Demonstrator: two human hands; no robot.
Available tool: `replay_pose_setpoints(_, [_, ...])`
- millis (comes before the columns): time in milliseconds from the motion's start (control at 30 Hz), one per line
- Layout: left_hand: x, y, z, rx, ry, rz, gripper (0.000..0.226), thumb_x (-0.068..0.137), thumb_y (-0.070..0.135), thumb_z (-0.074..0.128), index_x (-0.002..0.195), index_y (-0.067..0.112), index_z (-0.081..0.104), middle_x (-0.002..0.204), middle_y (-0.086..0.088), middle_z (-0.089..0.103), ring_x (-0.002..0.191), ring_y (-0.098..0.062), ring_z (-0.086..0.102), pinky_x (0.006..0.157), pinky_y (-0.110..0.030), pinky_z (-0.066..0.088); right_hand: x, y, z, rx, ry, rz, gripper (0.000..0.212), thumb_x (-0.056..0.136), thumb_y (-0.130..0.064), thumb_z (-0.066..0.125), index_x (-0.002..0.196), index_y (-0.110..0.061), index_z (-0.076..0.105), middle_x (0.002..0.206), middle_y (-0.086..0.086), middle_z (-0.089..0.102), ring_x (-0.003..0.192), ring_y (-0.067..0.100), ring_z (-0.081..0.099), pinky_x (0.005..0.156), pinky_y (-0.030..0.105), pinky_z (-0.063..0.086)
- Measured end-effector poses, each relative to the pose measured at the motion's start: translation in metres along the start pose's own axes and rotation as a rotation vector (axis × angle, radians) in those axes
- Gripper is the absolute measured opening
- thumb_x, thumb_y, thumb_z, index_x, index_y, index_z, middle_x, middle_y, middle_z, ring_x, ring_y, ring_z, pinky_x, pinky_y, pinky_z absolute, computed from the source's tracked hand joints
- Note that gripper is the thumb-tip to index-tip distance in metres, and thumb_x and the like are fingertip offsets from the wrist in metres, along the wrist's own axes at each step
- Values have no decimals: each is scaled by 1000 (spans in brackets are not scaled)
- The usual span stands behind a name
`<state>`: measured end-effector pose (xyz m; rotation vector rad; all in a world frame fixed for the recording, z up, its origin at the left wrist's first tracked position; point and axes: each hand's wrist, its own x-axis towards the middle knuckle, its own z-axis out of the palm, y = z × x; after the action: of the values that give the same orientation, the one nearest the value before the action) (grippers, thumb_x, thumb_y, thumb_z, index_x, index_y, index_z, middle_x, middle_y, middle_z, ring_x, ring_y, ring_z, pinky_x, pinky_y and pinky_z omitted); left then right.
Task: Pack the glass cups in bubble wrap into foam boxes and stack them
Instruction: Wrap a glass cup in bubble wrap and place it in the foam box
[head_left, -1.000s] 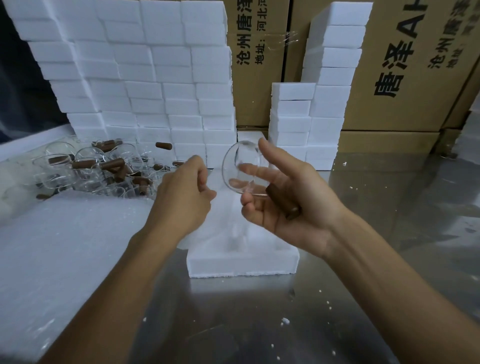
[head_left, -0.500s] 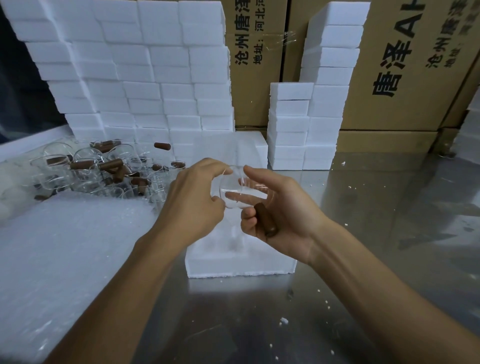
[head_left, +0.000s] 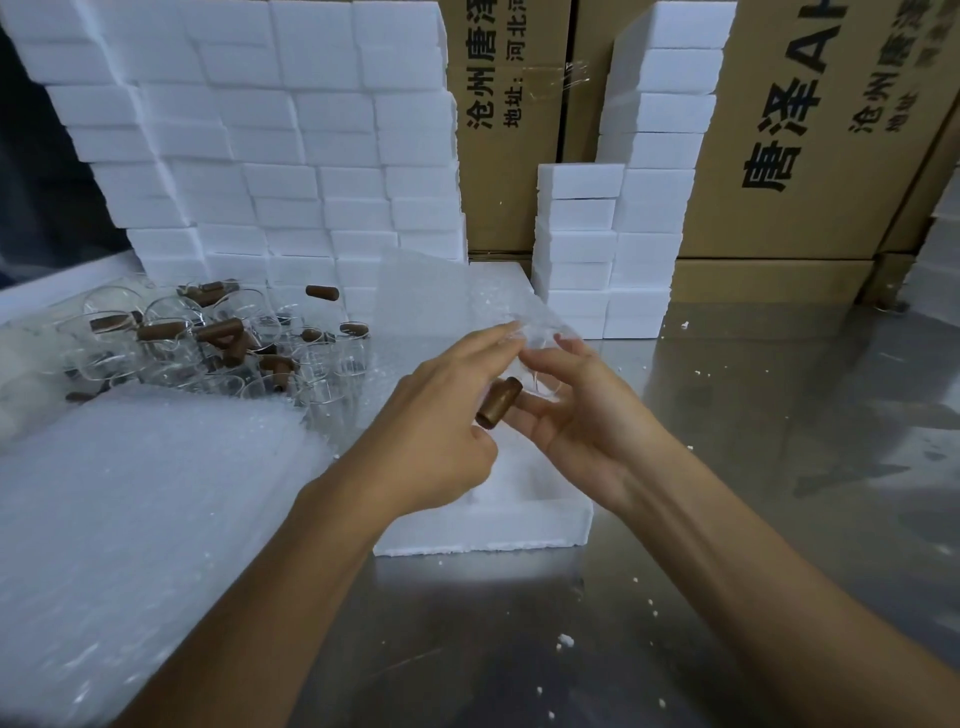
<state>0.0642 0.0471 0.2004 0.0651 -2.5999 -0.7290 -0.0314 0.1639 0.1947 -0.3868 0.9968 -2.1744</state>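
Now the glass cup (head_left: 540, 374) has a sheet of bubble wrap (head_left: 441, 296) against it, which it did not have a second ago, when it was held bare and higher up. It has come down and sits between both hands, just above the open foam box (head_left: 483, 525), with its brown handle (head_left: 500, 402) pointing down toward the person. The right hand (head_left: 582, 415) cradles the cup from the side away from the pile, fingers curled round the glass. The left hand (head_left: 441, 415) has closed in from the pile side: its forefinger lies stretched along the sheet's edge at the cup's rim, and its thumb and lower fingers are bent near the handle, so its grip looks pinched on the wrap, though the clear film makes the exact contact hard to read. The sheet stands up behind the hands, its upper part loose.

By my reading, wrapping has only begun; the cup is not yet rolled up and the box under it holds nothing I can see.

Beside the box, toward the left hand, lies a thick stack of wrap sheets (head_left: 130, 509), and beyond that a pile of more cups (head_left: 208, 343). Behind the box stand walls of closed foam boxes (head_left: 270, 145) against cardboard cartons (head_left: 810, 130), all on the steel desk (head_left: 779, 467).
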Motion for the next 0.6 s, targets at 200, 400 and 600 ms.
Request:
replay_pose_setpoints(200, [0, 5, -1, -36, 12, 40, 91, 78, -6, 58, 153, 38, 29, 157, 35, 18, 117, -26, 45, 74, -7, 36, 4, 7, -6, -153, 17, -184, 71, 80, 16, 67, 134, -27, 52, 144, 6, 49, 116, 34, 64, 101, 51, 50])
replay_pose_setpoints(400, [0, 10, 1, -113, -71, 115, 91, 78, -10, 57, 152, 37, 32, 156, 17, 32, 119, -6, 19, 63, 3, 36, 1, 20, -7, -792, 0, -409, 65, 83, 9, 68, 128, -36, 54, 128, -18, 56, 119, -5, 55, 92, 21, 54])
replay_pose_setpoints(600, [-5, 28, 12, -375, -203, 110, 85, 79, -9, 61, 150, 32, 39, 99, 37, 41, 54, 8, 27, 59, -3, 38, 3, 24, -16, -822, 114, -386, 37, 96, 0, 53, 123, -25, 50, 91, -19, 51, 87, -10, 63, 69, 7, 47])
